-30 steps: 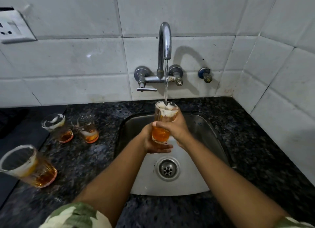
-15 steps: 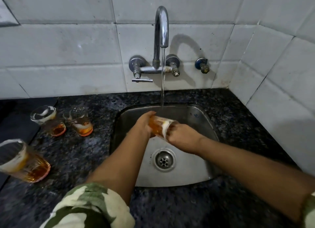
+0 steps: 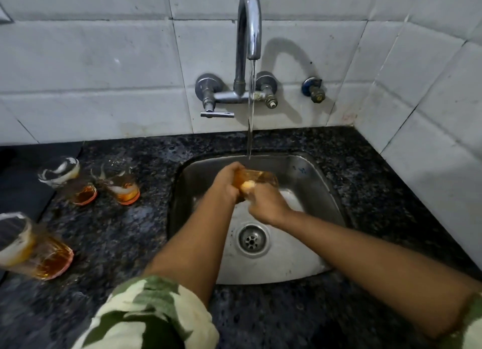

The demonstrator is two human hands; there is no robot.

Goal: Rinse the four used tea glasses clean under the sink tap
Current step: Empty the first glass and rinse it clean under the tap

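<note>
Amber tea glass (image 3: 257,178), half hidden, lies gripped between left hand (image 3: 224,184) and right hand (image 3: 268,205) under the tap (image 3: 249,22).

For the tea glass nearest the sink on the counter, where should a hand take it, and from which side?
Grip the tea glass nearest the sink around its side wall, midway up, probably coming from the sink side with the left hand. It stands upright with tea in the bottom and another glass close on its far side.
</note>
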